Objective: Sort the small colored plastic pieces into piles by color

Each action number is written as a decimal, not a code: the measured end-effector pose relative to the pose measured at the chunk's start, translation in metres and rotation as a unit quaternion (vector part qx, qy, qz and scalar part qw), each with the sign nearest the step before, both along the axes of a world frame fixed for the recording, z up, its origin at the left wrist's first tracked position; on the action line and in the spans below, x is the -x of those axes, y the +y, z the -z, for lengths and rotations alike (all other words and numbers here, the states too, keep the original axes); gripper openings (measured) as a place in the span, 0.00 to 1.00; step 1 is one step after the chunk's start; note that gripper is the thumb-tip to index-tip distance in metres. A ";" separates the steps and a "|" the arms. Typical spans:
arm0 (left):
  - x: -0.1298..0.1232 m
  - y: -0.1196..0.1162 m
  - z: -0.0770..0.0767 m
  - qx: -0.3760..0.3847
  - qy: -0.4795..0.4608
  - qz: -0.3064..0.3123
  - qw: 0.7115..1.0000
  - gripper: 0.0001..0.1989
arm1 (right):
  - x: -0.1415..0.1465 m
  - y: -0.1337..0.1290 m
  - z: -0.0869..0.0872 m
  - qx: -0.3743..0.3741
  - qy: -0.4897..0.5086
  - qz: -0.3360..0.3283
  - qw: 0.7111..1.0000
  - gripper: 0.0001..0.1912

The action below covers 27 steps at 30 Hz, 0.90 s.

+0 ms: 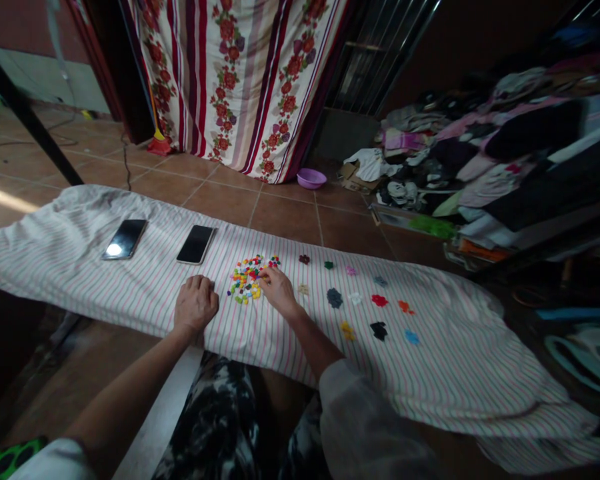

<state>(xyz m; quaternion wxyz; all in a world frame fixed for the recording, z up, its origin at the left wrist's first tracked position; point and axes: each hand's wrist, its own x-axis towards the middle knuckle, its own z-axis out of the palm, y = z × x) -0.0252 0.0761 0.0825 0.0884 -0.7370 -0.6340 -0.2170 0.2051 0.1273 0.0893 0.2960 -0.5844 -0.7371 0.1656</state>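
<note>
A mixed pile of small colourful pieces [246, 291] lies on the striped cloth [280, 340]. My right hand [279, 291] reaches over the pile's right side, thumb and fingertips pinched together; what they hold, if anything, is too small to name. Left of the pile, my left hand [196, 304] rests on the cloth with its fingers curled in. Single-colour heaps spread out to the right, among them dark grey [335, 298], red [379, 301], black [379, 331], yellow [348, 331], blue [411, 337] and orange [406, 307].
Two phones [125, 239] [196, 244] lie on the cloth at the left. Beyond the cloth's far edge are a floral curtain [250, 80], a purple basin [311, 178] and a red broom [160, 144] on the tiled floor. Heaped clothes [480, 147] fill the right background.
</note>
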 end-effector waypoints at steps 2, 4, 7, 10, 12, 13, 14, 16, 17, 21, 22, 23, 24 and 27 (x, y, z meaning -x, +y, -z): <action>0.000 0.000 0.001 -0.005 0.001 0.001 1.000 0.05 | 0.000 -0.002 0.001 -0.007 0.032 0.016 0.999 0.08; 0.000 0.000 0.001 -0.008 0.002 0.002 1.000 0.06 | 0.002 -0.005 0.002 -0.004 0.067 0.032 0.997 0.07; 0.000 0.000 0.001 -0.008 0.002 0.005 1.000 0.06 | 0.003 -0.009 0.005 0.022 0.125 0.051 0.991 0.06; 0.000 0.000 0.001 -0.008 0.000 0.008 1.000 0.06 | 0.004 -0.014 0.008 0.042 0.166 0.063 0.983 0.06; 0.001 0.000 0.001 -0.010 -0.004 0.013 1.000 0.06 | 0.004 -0.018 0.009 0.044 0.176 0.064 0.981 0.06; 0.002 0.000 0.002 -0.013 -0.006 0.016 1.000 0.06 | 0.003 -0.020 0.009 0.042 0.179 0.064 0.981 0.06; 0.002 0.000 0.002 -0.017 -0.006 0.021 1.000 0.07 | 0.002 -0.022 0.010 0.040 0.180 0.063 0.981 0.06; 0.004 0.000 0.005 -0.024 -0.004 0.026 0.999 0.07 | -0.001 -0.028 0.010 0.034 0.177 0.064 0.982 0.07; 0.005 0.001 0.006 -0.027 -0.002 0.029 0.999 0.07 | -0.003 -0.030 0.009 0.033 0.173 0.065 0.982 0.08; 0.007 0.002 0.008 -0.036 0.008 0.047 0.998 0.07 | -0.015 -0.040 0.006 0.034 0.150 0.088 0.984 0.08; 0.007 0.002 0.007 -0.036 0.012 0.053 0.998 0.07 | -0.019 -0.043 0.005 0.034 0.149 0.092 0.984 0.08; 0.007 0.003 0.007 -0.034 0.019 0.060 0.997 0.07 | -0.023 -0.045 0.004 0.034 0.150 0.095 0.984 0.09; 0.007 0.002 0.006 -0.030 0.027 0.067 0.997 0.06 | -0.027 -0.047 0.004 0.032 0.151 0.094 0.984 0.09; 0.007 0.002 0.002 -0.014 0.046 0.074 0.996 0.06 | -0.040 -0.055 0.004 0.008 0.148 0.073 0.986 0.11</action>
